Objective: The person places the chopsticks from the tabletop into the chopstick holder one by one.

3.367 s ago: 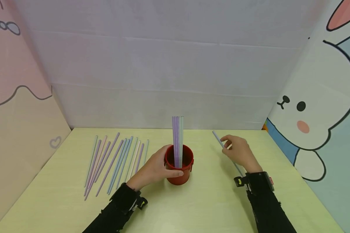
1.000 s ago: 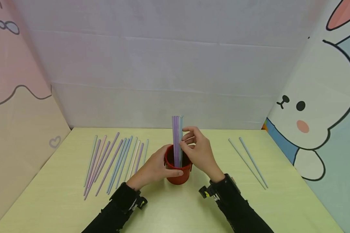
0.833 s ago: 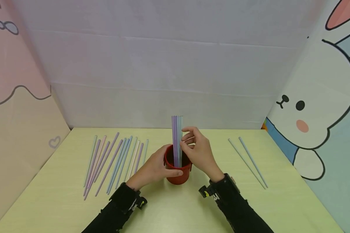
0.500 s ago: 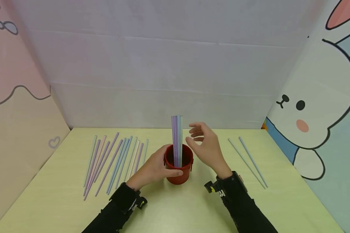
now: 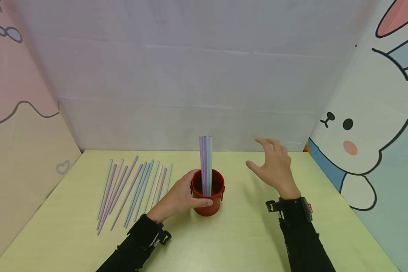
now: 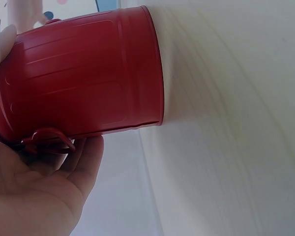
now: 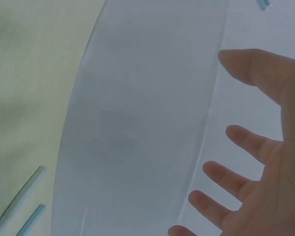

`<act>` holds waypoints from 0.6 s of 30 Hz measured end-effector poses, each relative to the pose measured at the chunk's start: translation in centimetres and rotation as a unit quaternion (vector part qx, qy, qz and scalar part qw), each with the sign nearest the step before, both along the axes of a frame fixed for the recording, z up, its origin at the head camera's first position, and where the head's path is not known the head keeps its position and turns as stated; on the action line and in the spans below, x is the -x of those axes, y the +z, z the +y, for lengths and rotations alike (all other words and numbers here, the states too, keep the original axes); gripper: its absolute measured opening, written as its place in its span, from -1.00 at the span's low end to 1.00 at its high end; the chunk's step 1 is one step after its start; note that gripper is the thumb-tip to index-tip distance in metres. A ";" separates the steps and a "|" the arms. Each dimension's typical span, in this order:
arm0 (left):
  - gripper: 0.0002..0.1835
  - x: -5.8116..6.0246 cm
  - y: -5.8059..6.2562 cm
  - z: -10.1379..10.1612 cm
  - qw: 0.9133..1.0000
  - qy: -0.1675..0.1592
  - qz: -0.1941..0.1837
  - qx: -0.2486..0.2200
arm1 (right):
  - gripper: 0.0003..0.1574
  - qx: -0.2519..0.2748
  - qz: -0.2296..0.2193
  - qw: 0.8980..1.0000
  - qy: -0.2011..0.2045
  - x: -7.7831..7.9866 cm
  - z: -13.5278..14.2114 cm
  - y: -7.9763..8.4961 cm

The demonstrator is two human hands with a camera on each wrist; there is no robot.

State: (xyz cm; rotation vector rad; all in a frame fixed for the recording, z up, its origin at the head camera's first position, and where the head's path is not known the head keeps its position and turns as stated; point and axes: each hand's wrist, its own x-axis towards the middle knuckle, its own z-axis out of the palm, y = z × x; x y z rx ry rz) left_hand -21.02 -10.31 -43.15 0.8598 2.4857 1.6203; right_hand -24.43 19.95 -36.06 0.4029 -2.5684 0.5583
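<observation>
My left hand (image 5: 181,198) grips a small red bucket (image 5: 208,207) at mid-table, thumb across its near side. Several straws (image 5: 205,166), purple, blue and pale green, stand upright in it. In the left wrist view the bucket's ribbed wall (image 6: 78,73) and a side handle (image 6: 51,140) show, with fingers beneath. My right hand (image 5: 275,170) hovers over the table's right side, fingers spread and holding nothing. From the right wrist, the ends of a pale green straw (image 7: 19,199) and a blue straw (image 7: 32,220) show on the table; in the head view hand and arm hide them.
A loose row of straws (image 5: 132,189) in purple, pink, blue, green and white lies left of the bucket, partly behind the left hand. A pale wall (image 5: 190,75) rises behind the yellowish table (image 5: 224,241), with cartoon-printed panels (image 5: 370,151) at the sides.
My right hand brought a blue straw from the right into the bucket, let go of it, then moved back right with its fingers spreading. The left hand has stayed on the bucket.
</observation>
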 end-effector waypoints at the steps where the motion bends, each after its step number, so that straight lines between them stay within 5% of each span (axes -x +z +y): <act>1: -0.13 0.0 0.0 0.0 1.000 -0.001 -0.001 -0.001 | -0.09 -0.010 -0.008 1.000 -0.009 0.1 0.5 -0.3; 18: -0.12 -0.1 0.1 0.0 1.000 0.003 -0.007 0.003 | -0.03 -0.039 -0.149 0.985 -0.076 1.2 4.7 -4.2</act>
